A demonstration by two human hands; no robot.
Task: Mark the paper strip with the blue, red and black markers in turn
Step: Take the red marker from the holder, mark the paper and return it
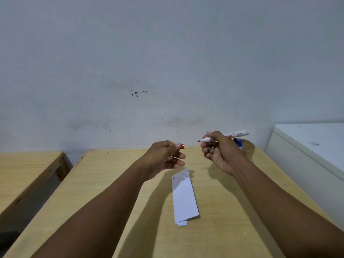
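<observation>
A white paper strip (pixel 183 198) lies lengthwise on the wooden table (pixel 232 211), with small marks near its far left corner. My right hand (pixel 217 151) holds the uncapped red marker (pixel 236 135) above the table, its red tip pointing left. Its red cap (pixel 182 146) is pinched in my left hand (pixel 165 157), a short gap away from the tip. Both hands hover above the far end of the strip. Behind my right hand, a blue marker (pixel 239 142) and a black one (pixel 235 140) stand in a clear container (pixel 248 148), mostly hidden.
A second wooden table (pixel 28 170) stands to the left across a gap. A white cabinet or appliance (pixel 307 151) sits close to the table's right edge. A plain wall runs directly behind the table.
</observation>
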